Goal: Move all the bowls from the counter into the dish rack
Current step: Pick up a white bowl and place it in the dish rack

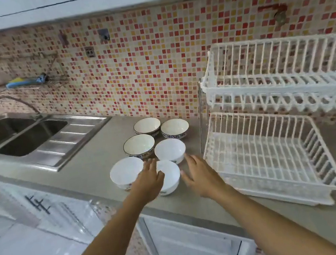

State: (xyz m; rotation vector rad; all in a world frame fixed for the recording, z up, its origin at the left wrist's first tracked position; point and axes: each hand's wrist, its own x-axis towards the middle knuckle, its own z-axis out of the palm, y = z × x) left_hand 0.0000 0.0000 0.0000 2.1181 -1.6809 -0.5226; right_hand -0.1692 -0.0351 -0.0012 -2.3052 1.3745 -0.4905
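Several white bowls stand close together on the grey counter (93,162). The nearest bowl (171,178) sits by the front edge, with another (125,172) to its left and one (170,150) behind it. Three dark-rimmed patterned bowls (139,145) (147,126) (174,127) stand further back. My left hand (149,179) lies open over the left side of the nearest bowl, partly hiding it. My right hand (199,175) is open just right of that bowl, holding nothing. A white two-tier dish rack (271,179) stands to the right, and I see no dishes in either tier.
A steel double sink (19,136) with a tap (16,101) is at the left. The mosaic wall runs behind the bowls. The rack's upper tier (284,81) overhangs the lower one. White cupboard doors lie below the counter's front edge.
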